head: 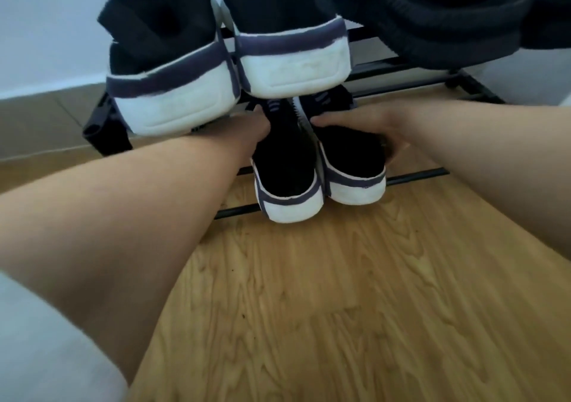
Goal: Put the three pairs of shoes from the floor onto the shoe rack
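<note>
A black metal shoe rack point(414, 74) stands against the wall. On its top tier sits a pair of black sneakers point(216, 61) with white and purple soles, heels toward me. A dark fuzzy pair point(432, 15) rests at the top right. On the lower tier bars a matching black sneaker pair point(318, 179) sits heels toward me. My left hand point(250, 129) grips the left shoe of this lower pair from its left side. My right hand point(364, 126) holds the right shoe over its top and right side.
Light wooden floor point(324, 309) spreads in front of the rack. A pale wall with a skirting board point(46, 31) runs behind it. The rack's lower front bar point(417, 174) crosses just under the shoe heels. A grey patch of clothing point(37, 355) shows at bottom left.
</note>
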